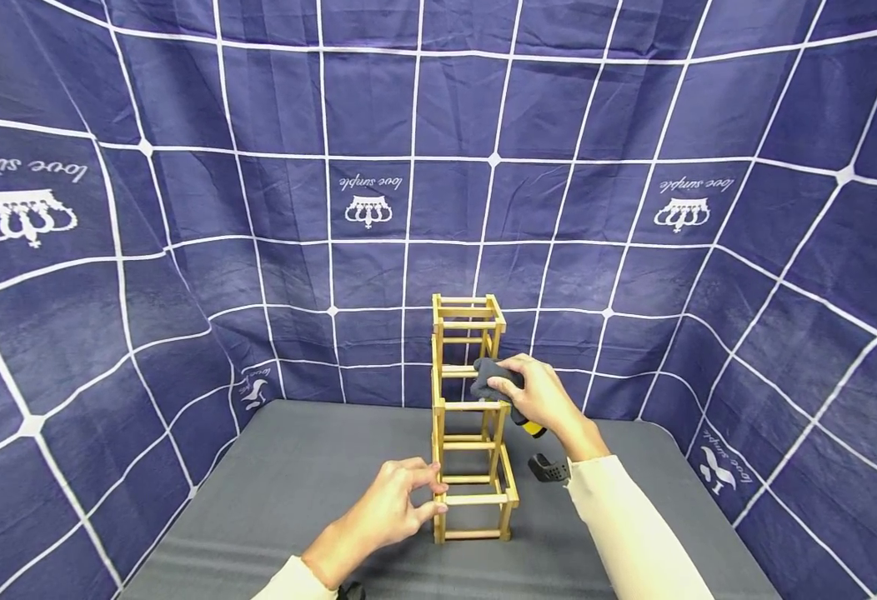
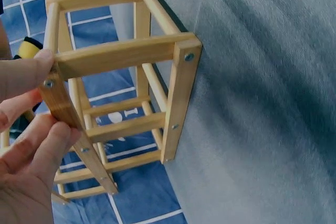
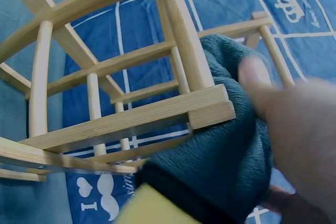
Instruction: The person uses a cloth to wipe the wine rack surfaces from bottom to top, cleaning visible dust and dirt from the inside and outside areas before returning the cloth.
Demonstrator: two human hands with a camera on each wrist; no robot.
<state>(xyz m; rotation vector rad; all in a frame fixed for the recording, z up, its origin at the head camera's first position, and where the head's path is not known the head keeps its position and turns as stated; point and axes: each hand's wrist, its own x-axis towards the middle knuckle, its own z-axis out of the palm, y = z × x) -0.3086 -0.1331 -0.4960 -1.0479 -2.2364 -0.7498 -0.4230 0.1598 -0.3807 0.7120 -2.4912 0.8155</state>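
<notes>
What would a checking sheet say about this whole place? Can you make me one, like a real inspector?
Surface: grey, under the rack.
Job's things: a wooden rack with open frames; a dark cloth touching it, with a yellow part beside it.
Clutter: a black piece with holes near the right sleeve; can't tell if it lies on the surface.
Hands: left hand holds a rack post; right hand grips the cloth.
Cables: nothing seen.
Surroundings: blue fabric with white lines and crowns.
</notes>
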